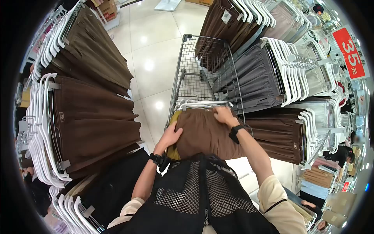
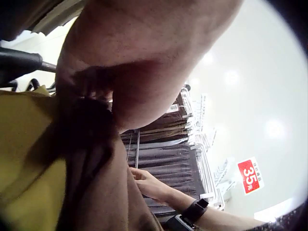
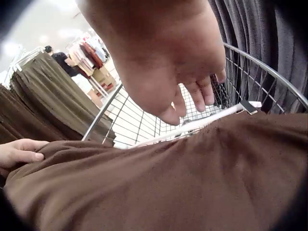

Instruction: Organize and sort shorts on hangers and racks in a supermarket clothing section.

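Note:
A brown garment (image 1: 202,132), trousers or a skirt, hangs from a white clip hanger (image 1: 204,103) at the near end of a wire shopping cart (image 1: 180,74). A mustard-yellow garment (image 2: 29,159) lies behind its left side. My left hand (image 1: 170,136) grips the brown cloth at its left edge, thumb on the front and fingers behind. Over the waistband at the right is my right hand (image 1: 224,116). In the right wrist view, its loosely bent fingers (image 3: 195,94) hang just above the hanger bar, with no cloth visible between them.
Racks of brown garments (image 1: 93,121) line the left side. On the right, grey garments (image 1: 249,78) and more brown ones (image 1: 276,132) hang close against the cart. A red price sign (image 1: 350,52) stands at far right. Pale floor tiles (image 1: 150,46) show ahead.

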A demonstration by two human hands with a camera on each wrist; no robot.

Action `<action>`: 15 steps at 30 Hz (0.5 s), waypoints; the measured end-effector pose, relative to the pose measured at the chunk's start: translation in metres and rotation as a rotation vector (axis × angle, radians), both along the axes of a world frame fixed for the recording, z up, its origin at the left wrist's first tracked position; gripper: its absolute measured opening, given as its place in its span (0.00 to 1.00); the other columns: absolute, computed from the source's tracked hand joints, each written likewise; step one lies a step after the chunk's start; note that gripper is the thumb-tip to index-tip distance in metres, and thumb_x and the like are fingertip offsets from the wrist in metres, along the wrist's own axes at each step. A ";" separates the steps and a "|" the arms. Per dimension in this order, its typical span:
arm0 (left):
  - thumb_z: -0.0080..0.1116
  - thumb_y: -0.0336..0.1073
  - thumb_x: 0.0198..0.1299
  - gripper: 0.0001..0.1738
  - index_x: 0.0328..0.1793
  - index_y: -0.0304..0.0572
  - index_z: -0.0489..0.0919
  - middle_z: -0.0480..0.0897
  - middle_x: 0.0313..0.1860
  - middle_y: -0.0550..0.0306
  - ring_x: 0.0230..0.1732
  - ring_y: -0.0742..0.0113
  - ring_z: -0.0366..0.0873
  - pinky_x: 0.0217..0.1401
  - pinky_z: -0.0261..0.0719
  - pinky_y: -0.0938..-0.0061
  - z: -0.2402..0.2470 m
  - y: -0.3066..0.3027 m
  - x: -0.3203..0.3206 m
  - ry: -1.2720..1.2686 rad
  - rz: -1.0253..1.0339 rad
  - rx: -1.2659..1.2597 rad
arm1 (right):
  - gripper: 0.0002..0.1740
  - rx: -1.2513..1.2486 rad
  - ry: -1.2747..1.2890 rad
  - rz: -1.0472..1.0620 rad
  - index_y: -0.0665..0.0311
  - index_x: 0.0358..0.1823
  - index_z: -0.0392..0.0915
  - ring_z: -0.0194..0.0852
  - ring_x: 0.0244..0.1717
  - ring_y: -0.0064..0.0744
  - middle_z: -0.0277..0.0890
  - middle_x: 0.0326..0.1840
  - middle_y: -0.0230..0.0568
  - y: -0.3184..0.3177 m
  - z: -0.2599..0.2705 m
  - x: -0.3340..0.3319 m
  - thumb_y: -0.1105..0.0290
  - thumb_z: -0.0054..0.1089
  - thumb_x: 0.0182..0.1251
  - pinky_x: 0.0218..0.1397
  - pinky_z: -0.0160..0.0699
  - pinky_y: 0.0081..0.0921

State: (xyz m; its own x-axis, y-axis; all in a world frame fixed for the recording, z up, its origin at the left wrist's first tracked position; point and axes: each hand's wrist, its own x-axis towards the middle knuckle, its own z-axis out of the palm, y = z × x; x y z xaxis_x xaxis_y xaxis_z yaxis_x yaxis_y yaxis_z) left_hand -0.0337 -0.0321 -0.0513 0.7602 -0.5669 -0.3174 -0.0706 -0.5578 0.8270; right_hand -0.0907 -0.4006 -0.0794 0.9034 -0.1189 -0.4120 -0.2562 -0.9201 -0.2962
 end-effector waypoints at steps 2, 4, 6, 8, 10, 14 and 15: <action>0.61 0.42 0.73 0.36 0.84 0.38 0.67 0.82 0.68 0.34 0.53 0.55 0.84 0.63 0.82 0.61 0.017 0.004 -0.003 0.172 0.037 -0.010 | 0.18 0.118 0.048 0.027 0.58 0.55 0.87 0.85 0.61 0.56 0.89 0.55 0.50 0.010 0.009 -0.025 0.58 0.62 0.71 0.66 0.80 0.53; 0.62 0.41 0.73 0.39 0.87 0.44 0.63 0.81 0.64 0.35 0.47 0.54 0.83 0.60 0.82 0.59 0.031 0.006 -0.004 0.259 0.070 -0.039 | 0.19 0.143 0.088 -0.015 0.58 0.57 0.87 0.85 0.61 0.58 0.88 0.57 0.54 0.019 0.014 -0.057 0.57 0.59 0.75 0.66 0.82 0.51; 0.61 0.39 0.74 0.36 0.85 0.43 0.65 0.81 0.62 0.36 0.47 0.52 0.83 0.59 0.83 0.58 0.036 0.011 -0.008 0.231 0.064 -0.075 | 0.18 0.213 -0.077 -0.125 0.64 0.57 0.86 0.85 0.61 0.59 0.88 0.56 0.55 0.032 0.033 -0.085 0.61 0.58 0.77 0.66 0.81 0.51; 0.60 0.37 0.74 0.32 0.83 0.43 0.68 0.81 0.62 0.38 0.49 0.49 0.84 0.59 0.82 0.56 0.050 0.015 -0.012 0.173 0.041 -0.100 | 0.17 0.239 -0.204 -0.215 0.66 0.56 0.85 0.83 0.62 0.58 0.88 0.57 0.55 0.043 0.063 -0.104 0.63 0.59 0.77 0.69 0.78 0.50; 0.59 0.33 0.73 0.29 0.80 0.42 0.72 0.81 0.63 0.39 0.53 0.45 0.84 0.62 0.82 0.54 0.073 0.019 -0.018 0.089 -0.017 -0.111 | 0.16 0.221 -0.303 -0.275 0.67 0.56 0.84 0.82 0.65 0.56 0.87 0.59 0.54 0.052 0.087 -0.126 0.65 0.61 0.75 0.74 0.74 0.50; 0.60 0.29 0.68 0.28 0.75 0.43 0.75 0.79 0.66 0.42 0.68 0.40 0.76 0.74 0.72 0.50 0.077 0.031 -0.028 -0.276 -0.248 -0.035 | 0.17 0.013 -0.389 -0.320 0.64 0.60 0.82 0.74 0.71 0.55 0.81 0.65 0.52 0.057 0.103 -0.161 0.68 0.64 0.72 0.83 0.60 0.54; 0.61 0.29 0.67 0.28 0.75 0.44 0.75 0.79 0.66 0.42 0.69 0.41 0.76 0.75 0.72 0.50 0.075 0.034 -0.031 -0.349 -0.277 -0.023 | 0.18 -0.025 -0.408 -0.339 0.64 0.60 0.82 0.73 0.71 0.56 0.80 0.66 0.52 0.053 0.104 -0.168 0.68 0.65 0.72 0.83 0.60 0.55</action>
State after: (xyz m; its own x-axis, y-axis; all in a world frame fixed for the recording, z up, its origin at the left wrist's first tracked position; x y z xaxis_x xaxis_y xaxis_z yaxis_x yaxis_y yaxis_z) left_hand -0.0651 0.0018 0.0240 0.6377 -0.7684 -0.0536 -0.4919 -0.4598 0.7394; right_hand -0.2582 -0.3473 0.0242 0.8989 -0.4373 -0.0283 -0.4089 -0.8137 -0.4132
